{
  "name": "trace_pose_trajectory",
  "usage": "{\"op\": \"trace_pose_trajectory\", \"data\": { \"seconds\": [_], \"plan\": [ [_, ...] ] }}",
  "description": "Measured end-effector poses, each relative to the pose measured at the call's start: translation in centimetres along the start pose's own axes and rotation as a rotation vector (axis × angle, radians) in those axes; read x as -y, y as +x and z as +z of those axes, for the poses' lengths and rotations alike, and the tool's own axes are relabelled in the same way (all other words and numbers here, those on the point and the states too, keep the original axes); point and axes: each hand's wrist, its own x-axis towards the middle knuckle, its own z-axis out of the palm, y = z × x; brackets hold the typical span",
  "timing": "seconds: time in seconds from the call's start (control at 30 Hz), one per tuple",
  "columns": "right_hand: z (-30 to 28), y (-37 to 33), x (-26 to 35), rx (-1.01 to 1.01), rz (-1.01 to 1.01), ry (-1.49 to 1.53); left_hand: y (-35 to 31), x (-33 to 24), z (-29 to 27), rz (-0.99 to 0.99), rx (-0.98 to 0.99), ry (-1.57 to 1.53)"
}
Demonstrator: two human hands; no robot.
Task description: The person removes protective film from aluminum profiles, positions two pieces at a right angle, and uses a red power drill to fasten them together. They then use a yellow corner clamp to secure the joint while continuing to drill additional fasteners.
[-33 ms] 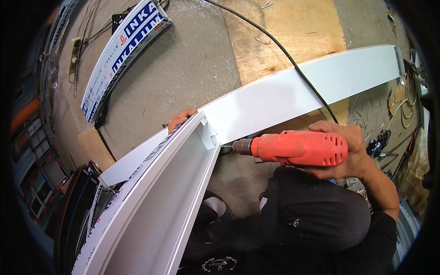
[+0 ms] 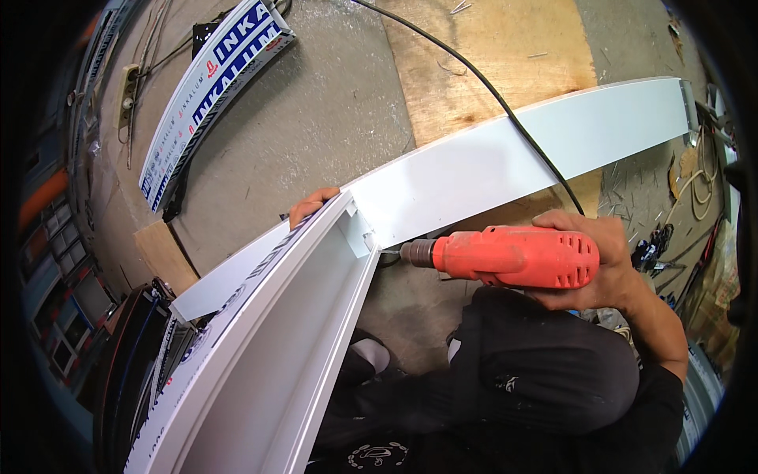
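Observation:
My right hand (image 2: 604,249) is closed round the handle end of a red power drill (image 2: 513,254). The drill lies level, its chuck pointing left, and the thin bit meets the near edge of a white channel-shaped profile (image 2: 272,371) close to its far end. Over that profile's left edge curl the fingers of my left hand (image 2: 312,205), gripping it; the rest of this hand is hidden behind. The profile rises toward me and butts against a long white panel (image 2: 474,170) lying crosswise. Whether the bit has entered the metal is too small to tell.
A black cable (image 2: 482,83) crosses the panel toward the drill. Sheets of plywood (image 2: 489,47) lie under the panel on the concrete floor (image 2: 316,103). Far left rests a film-wrapped profile (image 2: 209,95) with blue print. Metal scraps and cords (image 2: 695,170) are scattered at right.

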Motion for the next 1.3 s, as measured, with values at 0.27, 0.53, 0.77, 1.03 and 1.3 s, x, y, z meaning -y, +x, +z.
{"op": "trace_pose_trajectory", "data": {
  "seconds": [0.27, 0.53, 0.77, 1.03, 1.3],
  "plan": [
    [0.2, -0.1, 0.3, 0.018, -0.078, -0.024, -0.2, -1.0, 0.0, -0.128, 0.017, 0.002],
    [0.1, -0.2, -0.1, 0.018, -0.151, -0.067, -0.1, -0.8, -0.2, -0.046, 0.015, 0.023],
    [0.0, 0.3, 0.0, 0.005, -0.23, -0.102, 0.0, -0.7, 0.3, 0.055, -0.037, 0.115],
    [0.2, 0.7, 0.2, -0.023, -0.309, -0.156, 0.1, -1.5, 0.2, -0.015, -0.045, 0.157],
    [-0.1, 0.7, 0.4, 0.004, -0.313, -0.153, -0.1, -0.6, 0.1, 0.087, -0.056, 0.185]
  ]
}}
